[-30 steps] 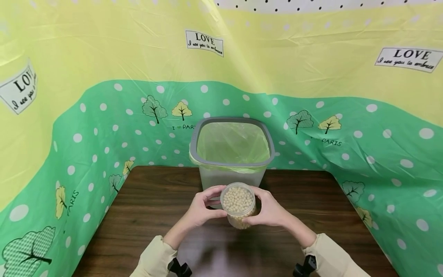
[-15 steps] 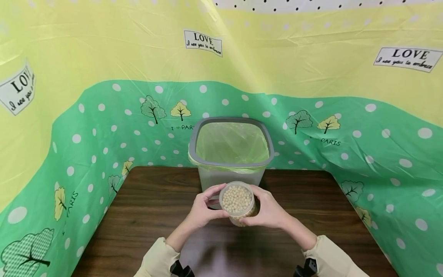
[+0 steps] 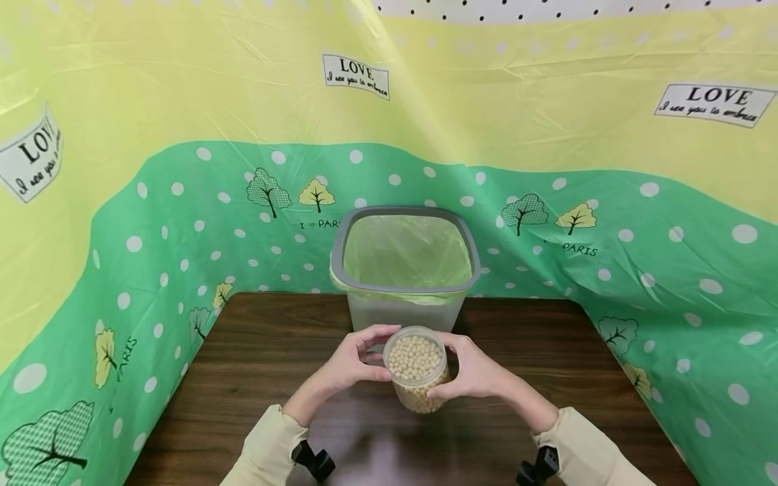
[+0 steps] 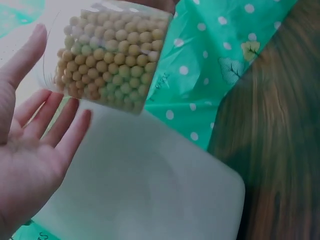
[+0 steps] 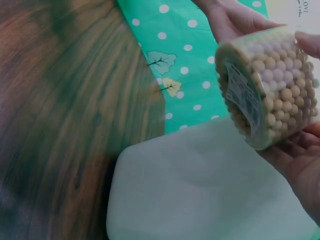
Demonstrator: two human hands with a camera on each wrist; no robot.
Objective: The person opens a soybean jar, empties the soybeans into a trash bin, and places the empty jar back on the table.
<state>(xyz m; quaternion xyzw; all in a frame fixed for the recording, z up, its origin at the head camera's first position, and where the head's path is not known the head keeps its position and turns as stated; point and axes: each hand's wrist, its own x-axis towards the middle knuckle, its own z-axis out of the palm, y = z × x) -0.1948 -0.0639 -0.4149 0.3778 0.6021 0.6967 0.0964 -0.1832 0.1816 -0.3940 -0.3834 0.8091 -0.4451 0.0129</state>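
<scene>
A clear plastic jar [image 3: 419,399] full of small round beige balls [image 3: 415,358] is held above the table, in front of the bin. My left hand [image 3: 351,359] holds its rim from the left, thumb at the near side and forefinger at the far side. From the right, my right hand [image 3: 476,368] grips the jar's side, its thumb across the front. The left wrist view shows the left fingertips [image 4: 60,91] at the rim end. A printed label [image 5: 242,97] covers the jar's base in the right wrist view. Whether a lid covers the top, I cannot tell.
Behind the jar stands a grey bin [image 3: 408,312] with a green liner bag [image 3: 407,253] over its rim. It rests on a dark wooden table [image 3: 273,358]. Patterned green and yellow sheeting [image 3: 182,223] encloses the back and sides. Black mounts [image 3: 313,461] sit at both wrists.
The jar has dropped slightly toward me, and more of its side shows in the head view. Both hands keep their places around it.
</scene>
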